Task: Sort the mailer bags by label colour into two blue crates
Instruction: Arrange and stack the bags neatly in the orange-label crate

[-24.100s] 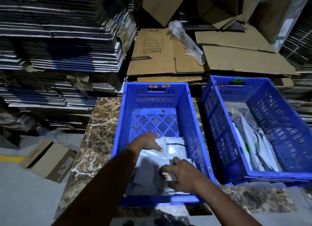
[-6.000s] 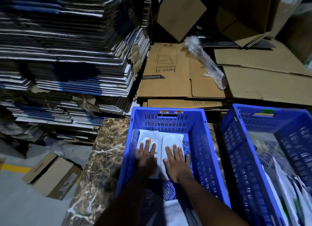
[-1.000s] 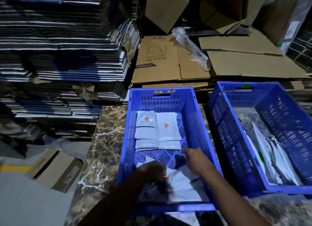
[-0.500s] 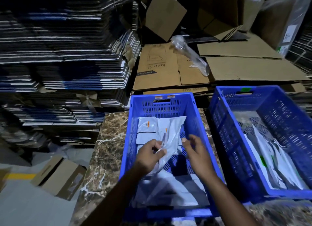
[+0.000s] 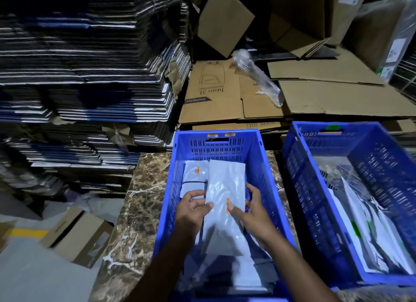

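The left hand [image 5: 194, 206] pinches the mailer bag [image 5: 225, 189] at its nine o'clock edge, over the left crate [image 5: 267, 189]; the right hand [image 5: 249, 208] grips its three o'clock edge, thumb by the orange label [image 5: 228, 205]; the film looks thin, limp, light and slippery, so edge holds suit it; orange stickers [image 5: 220, 134] mark this crate, a green sticker [image 5: 333, 127] the right crate [image 5: 292, 157]; behind at twelve o'clock, cardboard [image 5: 211, 94] reads "Juno 5L" and "Crompton".
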Demonstrator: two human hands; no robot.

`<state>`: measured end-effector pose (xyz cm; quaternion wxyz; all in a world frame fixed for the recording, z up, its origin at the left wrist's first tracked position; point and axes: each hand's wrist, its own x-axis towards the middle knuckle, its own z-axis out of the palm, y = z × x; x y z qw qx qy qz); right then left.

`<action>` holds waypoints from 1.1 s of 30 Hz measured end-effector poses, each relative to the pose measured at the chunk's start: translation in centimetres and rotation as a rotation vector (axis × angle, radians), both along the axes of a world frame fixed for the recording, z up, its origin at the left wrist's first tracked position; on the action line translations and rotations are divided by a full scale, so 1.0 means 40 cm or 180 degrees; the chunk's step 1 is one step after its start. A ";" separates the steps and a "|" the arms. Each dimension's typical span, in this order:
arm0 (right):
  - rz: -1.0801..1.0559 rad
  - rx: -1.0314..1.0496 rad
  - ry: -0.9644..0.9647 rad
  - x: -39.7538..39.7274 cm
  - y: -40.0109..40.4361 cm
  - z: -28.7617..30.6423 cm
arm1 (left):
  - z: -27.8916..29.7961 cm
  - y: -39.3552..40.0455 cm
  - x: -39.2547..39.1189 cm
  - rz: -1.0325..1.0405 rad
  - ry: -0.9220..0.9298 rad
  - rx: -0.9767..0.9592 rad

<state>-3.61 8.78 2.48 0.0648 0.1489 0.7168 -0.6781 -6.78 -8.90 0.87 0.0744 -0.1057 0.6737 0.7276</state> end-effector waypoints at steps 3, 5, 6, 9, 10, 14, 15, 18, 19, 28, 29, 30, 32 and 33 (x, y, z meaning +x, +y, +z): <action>-0.0322 0.1118 0.0188 -0.033 0.004 0.005 | -0.040 0.010 -0.046 0.0124 -0.0269 -0.0159; -0.0623 0.1558 0.0198 -0.085 0.017 0.002 | -0.068 0.012 -0.085 0.0164 -0.0502 -0.0617; -0.0669 0.1639 0.0129 -0.119 0.025 -0.001 | -0.074 0.011 -0.104 0.0121 -0.0578 -0.0873; -0.0366 0.1784 -0.0099 -0.234 0.035 -0.025 | -0.081 0.008 -0.162 -0.0153 -0.0471 -0.1498; -0.0236 0.1770 -0.0168 -0.271 0.035 -0.042 | -0.082 0.008 -0.180 -0.0289 -0.0418 -0.1723; 0.0216 0.1825 -0.0427 -0.372 0.022 -0.133 | -0.091 0.015 -0.242 -0.0608 -0.0256 -0.2633; 0.0285 0.2017 -0.0524 -0.384 0.015 -0.154 | -0.099 0.016 -0.256 -0.0652 -0.0255 -0.2846; 0.0323 0.3272 -0.0419 -0.397 -0.003 -0.187 | -0.105 0.015 -0.292 -0.0622 -0.0155 -0.3256; 0.0388 0.3604 -0.0054 -0.401 -0.010 -0.190 | -0.116 0.011 -0.307 -0.0653 -0.0084 -0.3340; 0.1656 0.3900 0.0467 -0.427 -0.045 -0.330 | -0.284 -0.024 -0.378 -0.1503 0.0468 -0.3787; 0.1599 0.3890 0.0523 -0.428 -0.046 -0.337 | -0.287 -0.022 -0.371 -0.1517 0.0502 -0.3777; 0.1583 0.3870 0.0528 -0.431 -0.048 -0.342 | -0.278 -0.016 -0.363 -0.1501 0.0654 -0.3827; 0.1527 0.3826 0.0478 -0.440 -0.052 -0.352 | -0.301 -0.014 -0.358 -0.1330 0.0793 -0.3881; 0.1487 0.3807 0.0424 -0.444 -0.056 -0.355 | -0.300 -0.014 -0.355 -0.1258 0.0831 -0.3861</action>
